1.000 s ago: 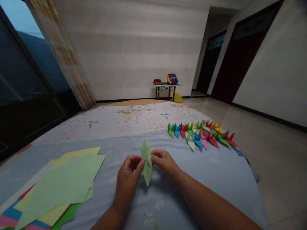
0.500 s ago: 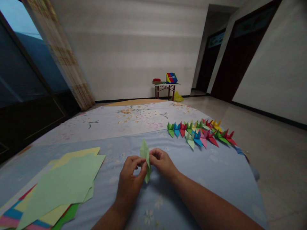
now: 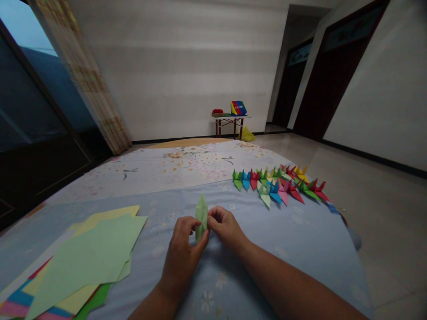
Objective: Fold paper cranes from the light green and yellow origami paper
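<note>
Green folded paper (image 3: pixel 201 216) held upright above blue sheet (image 3: pixel 300 240), toward its near edge; left hand (image 3: pixel 185 253), right hand (image 3: pixel 225 226) both pinch it. Best: align edges, crease firmly with thumbnails.

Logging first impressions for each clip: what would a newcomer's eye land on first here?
Dead centre, the left hand and right hand pinch a folded green paper, point up, above the blue floral cloth. To the right, farther back on the cloth, lie rows of colourful folded paper figures. At lower left lies a fanned stack of coloured sheets, pale green on top.
</note>
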Demonstrator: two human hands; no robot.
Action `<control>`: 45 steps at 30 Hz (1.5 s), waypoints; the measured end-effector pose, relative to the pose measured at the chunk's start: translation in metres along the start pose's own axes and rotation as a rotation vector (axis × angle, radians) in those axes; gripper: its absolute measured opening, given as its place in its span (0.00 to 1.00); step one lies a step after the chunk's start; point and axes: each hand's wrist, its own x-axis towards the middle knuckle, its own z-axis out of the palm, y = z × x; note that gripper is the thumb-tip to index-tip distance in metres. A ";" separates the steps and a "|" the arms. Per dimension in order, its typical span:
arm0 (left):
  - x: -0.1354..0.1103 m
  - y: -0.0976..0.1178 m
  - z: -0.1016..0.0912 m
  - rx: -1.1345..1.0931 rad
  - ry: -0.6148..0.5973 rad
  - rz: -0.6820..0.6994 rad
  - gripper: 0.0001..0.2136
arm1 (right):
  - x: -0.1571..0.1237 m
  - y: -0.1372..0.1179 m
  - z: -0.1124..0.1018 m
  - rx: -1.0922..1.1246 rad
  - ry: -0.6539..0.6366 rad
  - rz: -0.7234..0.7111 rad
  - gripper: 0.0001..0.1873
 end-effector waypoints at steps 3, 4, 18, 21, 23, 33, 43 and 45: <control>0.000 0.001 -0.001 -0.001 -0.004 0.013 0.05 | 0.001 0.002 -0.001 -0.004 -0.004 -0.009 0.09; 0.001 0.001 -0.001 -0.003 -0.007 0.014 0.05 | 0.001 0.003 -0.001 -0.001 -0.009 -0.012 0.10; 0.005 -0.004 -0.002 -0.223 0.020 -0.361 0.09 | 0.000 0.001 0.001 0.051 -0.027 -0.009 0.15; 0.006 -0.004 -0.001 -0.310 0.006 -0.465 0.12 | -0.001 -0.001 0.000 0.047 -0.031 0.001 0.15; 0.005 -0.003 0.000 -0.374 0.021 -0.498 0.12 | -0.001 -0.003 0.000 0.058 -0.029 0.013 0.16; 0.010 0.000 0.002 -0.644 0.007 -0.658 0.16 | 0.001 -0.002 -0.002 0.085 -0.071 0.035 0.13; 0.013 0.002 0.000 -0.722 -0.053 -0.724 0.16 | 0.003 -0.012 -0.008 0.065 -0.083 0.131 0.14; 0.013 0.002 0.000 -0.727 -0.088 -0.758 0.17 | 0.004 -0.013 -0.011 0.042 -0.089 0.160 0.14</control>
